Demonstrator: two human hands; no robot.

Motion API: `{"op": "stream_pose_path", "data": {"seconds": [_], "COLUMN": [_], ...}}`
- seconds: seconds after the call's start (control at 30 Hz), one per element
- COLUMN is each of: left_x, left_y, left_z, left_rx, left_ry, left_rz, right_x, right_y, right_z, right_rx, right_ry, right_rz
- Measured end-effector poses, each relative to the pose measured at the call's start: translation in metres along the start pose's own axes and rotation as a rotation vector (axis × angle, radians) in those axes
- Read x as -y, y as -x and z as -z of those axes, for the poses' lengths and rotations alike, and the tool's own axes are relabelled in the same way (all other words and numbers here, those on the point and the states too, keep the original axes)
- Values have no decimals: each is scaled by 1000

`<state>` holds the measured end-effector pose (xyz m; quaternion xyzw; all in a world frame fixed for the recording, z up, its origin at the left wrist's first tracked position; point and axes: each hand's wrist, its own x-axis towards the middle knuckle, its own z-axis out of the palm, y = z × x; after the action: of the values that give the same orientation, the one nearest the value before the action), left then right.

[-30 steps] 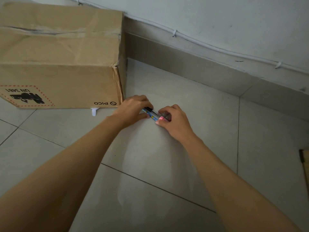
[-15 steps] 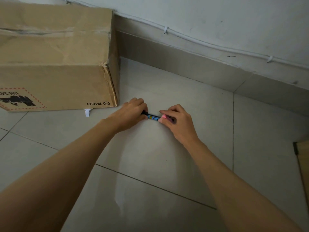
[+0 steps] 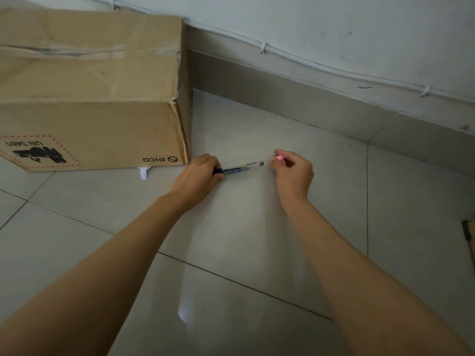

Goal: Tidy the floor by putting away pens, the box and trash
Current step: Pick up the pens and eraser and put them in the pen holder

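My left hand (image 3: pixel 200 173) grips the dark ends of a small bundle of pens (image 3: pixel 241 168) just above the tiled floor; a clear barrel and a blue one stick out to the right. My right hand (image 3: pixel 294 173) is a short gap away to the right, fingers pinched on a small pink-tipped pen or cap (image 3: pixel 279 158), mostly hidden in the fist. A large brown cardboard box (image 3: pixel 90 98) lies on the floor at the left, close to my left hand.
A small white scrap (image 3: pixel 144 172) pokes out from under the box's front edge. The wall and grey skirting (image 3: pixel 295 98) run diagonally behind, with a white cable clipped along the wall. A brown wooden edge (image 3: pixel 469 240) shows at the far right.
My hands were together on the pens; now the right hand has pulled away to the right with the pink-tipped piece, while the left keeps the other pens.
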<state>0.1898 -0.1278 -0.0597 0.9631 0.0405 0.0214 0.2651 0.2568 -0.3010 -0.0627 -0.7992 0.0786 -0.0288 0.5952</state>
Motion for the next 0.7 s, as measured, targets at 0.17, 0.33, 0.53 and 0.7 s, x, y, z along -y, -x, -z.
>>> {"op": "stream_pose_path", "data": {"seconds": [0.17, 0.33, 0.53, 0.7], "left_x": [-26, -101, -196, -287], "left_y": [-6, -14, -27, -24], "left_z": [-1, 60, 203, 358], "left_rx": [-114, -116, -122, -71], "left_ry": [795, 1054, 1086, 1062], "left_rz": [451, 573, 530, 533], "right_x": [19, 91, 250, 420], "right_y": [-5, 9, 18, 30], "right_z": [-2, 25, 74, 145], "right_rx": [35, 119, 200, 221], "right_ry": [-432, -561, -597, -601], "right_rz": [-349, -451, -422, -393]}}
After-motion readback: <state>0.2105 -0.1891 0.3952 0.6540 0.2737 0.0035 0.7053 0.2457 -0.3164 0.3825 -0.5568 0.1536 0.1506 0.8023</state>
